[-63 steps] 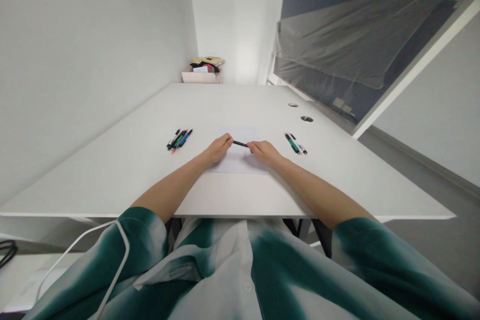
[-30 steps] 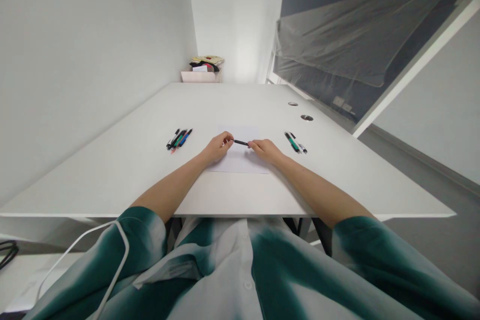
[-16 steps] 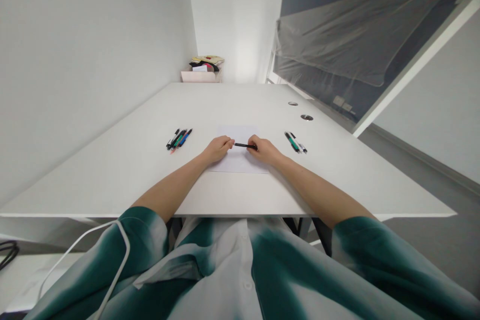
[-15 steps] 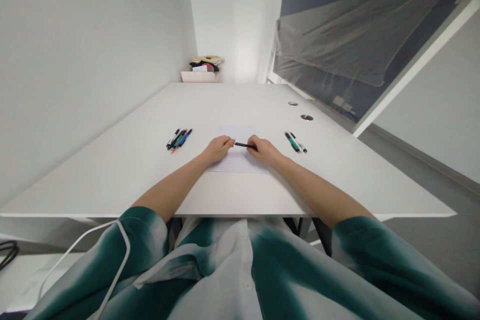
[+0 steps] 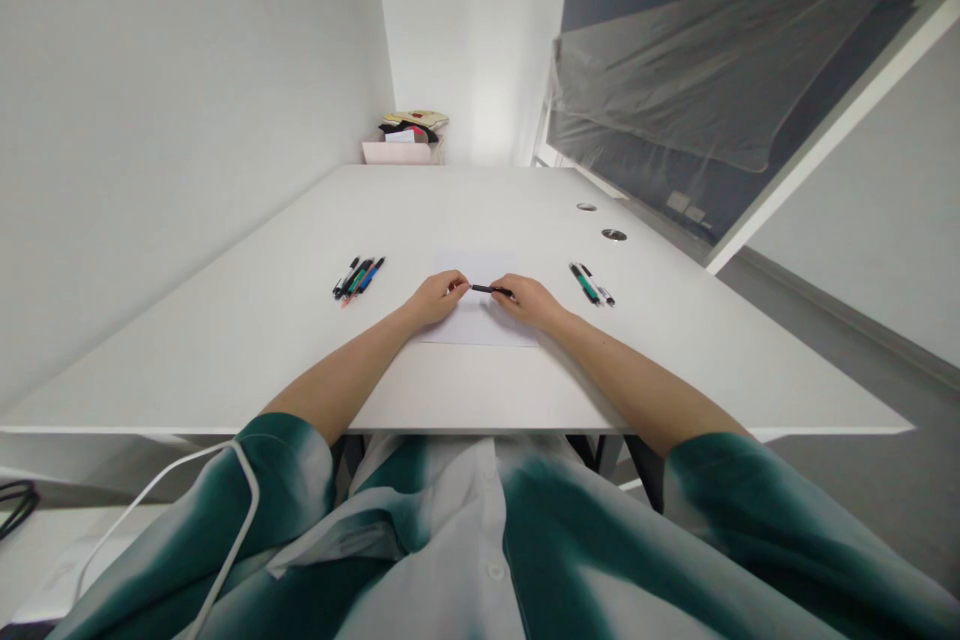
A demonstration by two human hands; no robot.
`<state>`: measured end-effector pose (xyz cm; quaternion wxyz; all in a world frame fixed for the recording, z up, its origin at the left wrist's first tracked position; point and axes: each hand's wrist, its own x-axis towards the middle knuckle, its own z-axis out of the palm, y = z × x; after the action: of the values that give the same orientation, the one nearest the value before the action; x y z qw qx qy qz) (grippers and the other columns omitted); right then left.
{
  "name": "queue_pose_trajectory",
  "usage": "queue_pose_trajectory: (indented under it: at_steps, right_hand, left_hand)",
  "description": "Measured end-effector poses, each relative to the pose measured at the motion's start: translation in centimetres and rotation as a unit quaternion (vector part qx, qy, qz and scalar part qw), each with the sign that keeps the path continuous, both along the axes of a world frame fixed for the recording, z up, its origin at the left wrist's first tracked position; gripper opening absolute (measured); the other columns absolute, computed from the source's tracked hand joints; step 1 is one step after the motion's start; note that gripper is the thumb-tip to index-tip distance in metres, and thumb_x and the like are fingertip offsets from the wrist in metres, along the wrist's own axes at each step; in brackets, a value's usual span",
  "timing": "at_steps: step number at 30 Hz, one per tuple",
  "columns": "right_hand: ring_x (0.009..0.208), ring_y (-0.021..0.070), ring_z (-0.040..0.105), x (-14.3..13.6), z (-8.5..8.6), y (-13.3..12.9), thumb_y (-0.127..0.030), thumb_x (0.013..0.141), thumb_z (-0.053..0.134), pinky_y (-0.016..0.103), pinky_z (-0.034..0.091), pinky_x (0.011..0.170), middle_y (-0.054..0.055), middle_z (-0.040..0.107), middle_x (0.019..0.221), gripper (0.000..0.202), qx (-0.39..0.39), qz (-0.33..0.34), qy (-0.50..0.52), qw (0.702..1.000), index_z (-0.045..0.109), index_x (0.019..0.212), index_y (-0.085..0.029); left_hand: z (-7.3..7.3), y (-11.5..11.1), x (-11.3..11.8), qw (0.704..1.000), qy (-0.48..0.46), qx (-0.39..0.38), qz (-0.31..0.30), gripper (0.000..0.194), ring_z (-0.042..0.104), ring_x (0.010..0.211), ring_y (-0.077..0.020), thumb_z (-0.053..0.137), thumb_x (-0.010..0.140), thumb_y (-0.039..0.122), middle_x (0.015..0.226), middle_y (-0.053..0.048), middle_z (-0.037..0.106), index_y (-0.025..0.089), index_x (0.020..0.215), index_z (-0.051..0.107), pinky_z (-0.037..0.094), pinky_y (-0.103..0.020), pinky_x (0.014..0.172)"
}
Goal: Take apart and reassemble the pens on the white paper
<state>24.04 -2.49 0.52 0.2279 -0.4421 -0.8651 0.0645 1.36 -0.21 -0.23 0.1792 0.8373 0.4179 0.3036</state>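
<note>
A black pen [image 5: 484, 289] lies level between my two hands, above a white sheet of paper [image 5: 476, 325]. My right hand [image 5: 525, 300] is closed round the pen's right end. The fingers of my left hand [image 5: 439, 298] are pinched at its left tip; whether a small part is between them is too small to tell. Several pens [image 5: 358, 280], black, green, red and blue, lie in a group left of the paper. To the right rest a green and black pen [image 5: 585, 285] and a white pen [image 5: 598, 286], side by side.
The white table [image 5: 262, 350] meets a wall on the left. At its far end stands a pale box [image 5: 397, 153] with cloths on top. Two round metal fittings [image 5: 613, 235] are set in the table at the right, near a plastic-covered dark panel [image 5: 675, 70].
My right hand's fingers have shifted slightly along the pen toward the left. The fingers of my left hand have changed their pose a little at the tip.
</note>
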Motion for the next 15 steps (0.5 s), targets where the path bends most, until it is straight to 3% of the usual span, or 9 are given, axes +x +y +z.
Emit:
queue_pose_trajectory:
  at_steps: [7,12,15]
  right_hand:
    - [0.080,0.0182,0.061,-0.26,-0.04,-0.04,-0.021,0.088,0.054,0.027,0.042,0.074,0.007,0.071,0.095,0.021,-0.005,-0.012,-0.004,1.000,0.067,0.104,-0.017]
    - [0.077,0.0178,0.062,-0.39,0.07,-0.30,-0.021,0.087,0.056,0.027,0.041,0.070,0.006,0.072,0.093,0.020,-0.013,-0.037,-0.008,0.999,0.066,0.104,-0.019]
    - [0.076,0.0174,0.062,-0.36,0.00,-0.28,-0.023,0.087,0.057,0.026,0.041,0.069,0.005,0.072,0.092,0.021,-0.011,-0.043,-0.009,0.999,0.066,0.106,-0.020]
  left_hand:
    - [0.39,-0.27,0.09,1.000,0.028,0.005,0.012,0.034,0.057,0.079,-0.0191,0.041,0.091,0.037,0.080,-0.006,0.065,0.017,0.078,0.065,0.045,-0.033,0.078]
    - [0.41,-0.62,0.10,1.000,-0.013,-0.003,-0.008,0.028,0.059,0.082,-0.0175,0.056,0.083,0.034,0.091,-0.004,0.067,0.017,0.104,0.063,0.047,-0.030,0.076]
    - [0.28,-0.66,0.11,1.000,-0.019,0.000,-0.018,0.023,0.060,0.082,-0.0168,0.055,0.081,0.028,0.092,-0.004,0.067,0.017,0.100,0.064,0.047,-0.029,0.074]
